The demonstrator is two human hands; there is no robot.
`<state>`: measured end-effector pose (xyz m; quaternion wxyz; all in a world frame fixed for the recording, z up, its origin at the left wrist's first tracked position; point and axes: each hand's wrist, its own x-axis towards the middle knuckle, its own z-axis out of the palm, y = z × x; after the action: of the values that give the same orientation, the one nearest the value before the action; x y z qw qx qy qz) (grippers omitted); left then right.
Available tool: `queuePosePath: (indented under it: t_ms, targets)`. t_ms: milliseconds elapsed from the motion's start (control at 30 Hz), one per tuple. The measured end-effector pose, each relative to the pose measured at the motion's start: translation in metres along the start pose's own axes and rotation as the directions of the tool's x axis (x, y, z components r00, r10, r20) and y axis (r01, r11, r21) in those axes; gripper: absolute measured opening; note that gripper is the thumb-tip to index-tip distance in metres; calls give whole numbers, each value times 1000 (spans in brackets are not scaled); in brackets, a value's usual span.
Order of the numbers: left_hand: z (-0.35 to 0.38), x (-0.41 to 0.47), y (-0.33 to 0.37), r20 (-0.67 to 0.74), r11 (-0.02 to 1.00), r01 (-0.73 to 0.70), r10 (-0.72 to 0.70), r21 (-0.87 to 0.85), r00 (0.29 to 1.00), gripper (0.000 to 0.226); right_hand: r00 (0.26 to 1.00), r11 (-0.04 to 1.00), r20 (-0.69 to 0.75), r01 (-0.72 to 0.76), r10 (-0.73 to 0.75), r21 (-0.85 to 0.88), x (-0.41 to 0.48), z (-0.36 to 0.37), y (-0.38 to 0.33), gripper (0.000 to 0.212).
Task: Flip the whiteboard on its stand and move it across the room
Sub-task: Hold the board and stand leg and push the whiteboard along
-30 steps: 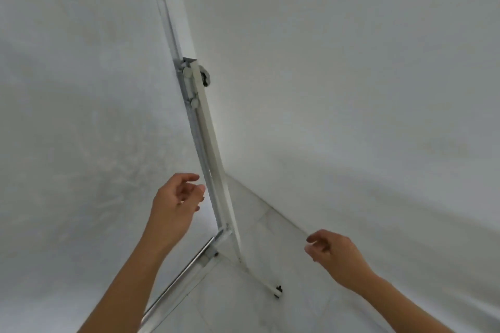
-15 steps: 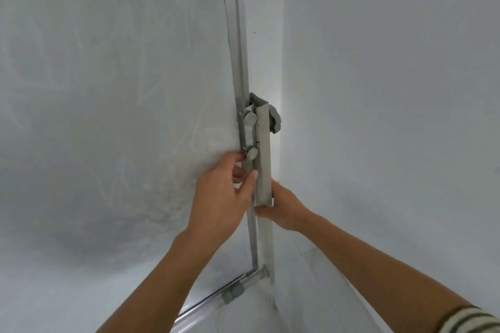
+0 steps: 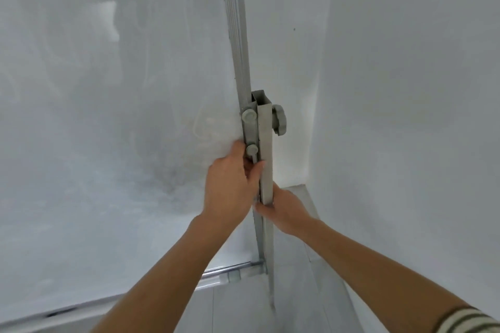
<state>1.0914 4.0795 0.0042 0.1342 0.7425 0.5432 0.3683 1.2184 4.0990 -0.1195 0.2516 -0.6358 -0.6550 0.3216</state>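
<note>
The whiteboard point(image 3: 108, 116) fills the left of the view, its aluminium edge frame point(image 3: 234, 21) running upright through the middle. A grey stand post point(image 3: 265, 143) rises beside that edge, with a round locking knob point(image 3: 280, 119) on its right and two small grey pins point(image 3: 249, 116) on its left. My left hand point(image 3: 230, 184) is closed on the board's edge just under the lower pin. Lower down, my right hand point(image 3: 284, 211) grips the stand post from the right side.
A white wall point(image 3: 405, 89) stands close on the right, forming a corner with another wall point(image 3: 286, 35) behind the post. Pale floor tiles point(image 3: 297, 292) show below. The board's bottom tray rail point(image 3: 224, 272) runs left at knee height.
Both hands came up from open and free to grasp the board edge and post. The view has swung upright and moved closer; since half a second ago the grips are unchanged.
</note>
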Motion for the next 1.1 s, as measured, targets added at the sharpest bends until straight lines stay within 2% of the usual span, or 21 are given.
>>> queuePosePath:
  t_ms: [67,233,433,867,1100]
  targets:
    - [5,-14,11,-9,1000,18,-18,6,1000,26,999,999,-7,38,-38,-36,-16,-3,6,35]
    - [8,-59,37,-37,996,68,-70,-56,997,25,992,991,-68,96,-103,-97,-65,-2,17,31]
    - [0,-107,58,-6,996,12,-13,-87,1000,24,988,985,-104,100,-115,-139,-121,-2,24,28]
    - [-34,-193,70,85,983,-163,170,-83,982,26,972,993,-219,-103,88,-58,-235,27,3,29]
    - [-59,-217,70,166,975,-195,211,-104,963,22,973,982,-152,-182,172,-54,-268,27,-8,42]
